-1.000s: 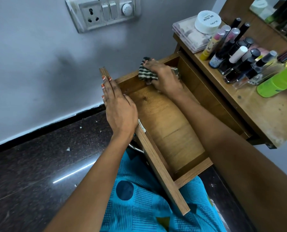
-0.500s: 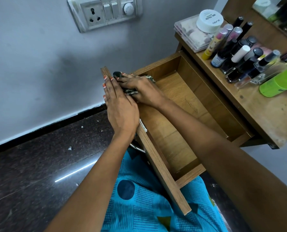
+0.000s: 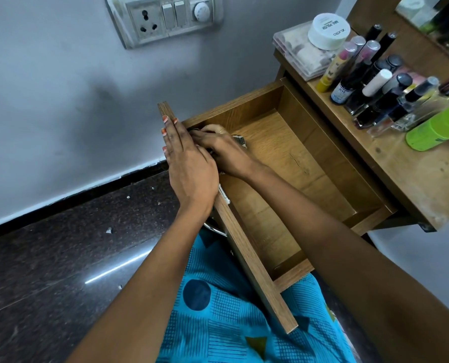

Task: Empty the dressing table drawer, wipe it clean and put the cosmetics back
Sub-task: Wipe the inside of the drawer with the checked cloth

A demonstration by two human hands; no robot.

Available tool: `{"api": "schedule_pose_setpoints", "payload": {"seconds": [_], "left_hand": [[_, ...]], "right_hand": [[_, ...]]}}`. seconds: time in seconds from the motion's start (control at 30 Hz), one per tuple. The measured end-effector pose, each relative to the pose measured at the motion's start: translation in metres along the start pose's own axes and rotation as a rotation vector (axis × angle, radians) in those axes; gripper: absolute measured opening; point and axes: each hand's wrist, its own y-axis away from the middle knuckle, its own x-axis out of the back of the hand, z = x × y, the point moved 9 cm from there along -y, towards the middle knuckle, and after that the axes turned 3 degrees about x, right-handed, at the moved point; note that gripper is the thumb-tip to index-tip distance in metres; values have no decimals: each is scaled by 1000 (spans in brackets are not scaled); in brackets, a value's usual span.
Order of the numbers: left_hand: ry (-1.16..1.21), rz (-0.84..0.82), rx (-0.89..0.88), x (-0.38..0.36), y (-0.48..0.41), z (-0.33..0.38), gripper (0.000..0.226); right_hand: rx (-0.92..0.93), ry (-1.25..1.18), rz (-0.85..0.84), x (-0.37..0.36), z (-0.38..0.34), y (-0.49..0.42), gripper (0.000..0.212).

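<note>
The wooden drawer (image 3: pixel 320 163) is pulled out of the dressing table and holds nothing but the cloth. My left hand (image 3: pixel 189 163) lies flat on top of the drawer's front panel (image 3: pixel 247 255), fingers straight. My right hand (image 3: pixel 226 153) presses a dark checked cloth (image 3: pixel 240 140) into the drawer's front left corner, right against the panel; most of the cloth is hidden under the hand. The cosmetics (image 3: pixel 375 82) stand in a cluster on the table top (image 3: pixel 412 184) at the upper right.
A white jar (image 3: pixel 328 31) sits on a clear plastic box (image 3: pixel 296 53) at the table's back corner. A green bottle (image 3: pixel 438 127) lies near the right edge. A switchboard (image 3: pixel 165 18) is on the grey wall. Dark stone floor lies to the left.
My right hand slid the cloth from the drawer's far left corner forward along the left side to the front panel. My left hand stayed on the panel.
</note>
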Motion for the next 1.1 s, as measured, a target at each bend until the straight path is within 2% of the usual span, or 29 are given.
{"api": "schedule_pose_setpoints", "payload": {"seconds": [0.1, 0.23, 0.3, 0.43, 0.63, 0.77, 0.83, 0.97, 1.1], "left_hand": [[0, -2, -2, 0, 0, 0, 54], [-1, 4, -6, 1, 2, 0, 54], [-2, 9, -11, 1, 1, 0, 54], [2, 15, -21, 0, 1, 0, 53], [-7, 19, -27, 2, 2, 0, 52], [-26, 25, -35, 4, 2, 2, 52], [-35, 29, -40, 4, 1, 2, 52], [-103, 14, -78, 5, 3, 7, 51], [-250, 8, -194, 6, 4, 19, 48]], "right_hand": [[39, -73, 80, 10, -8, -1, 30], [-53, -167, 133, 14, -3, 5, 29], [-98, -211, 105, 7, 0, 14, 30], [-256, -211, 36, -7, 15, 46, 48], [-391, -266, -19, -8, 16, 81, 35], [-414, -295, -39, -3, 8, 81, 30], [-421, -320, 0, 0, 9, 81, 32], [-567, -488, 141, 9, 16, 91, 52], [-695, -635, 346, 27, 18, 107, 52]]}}
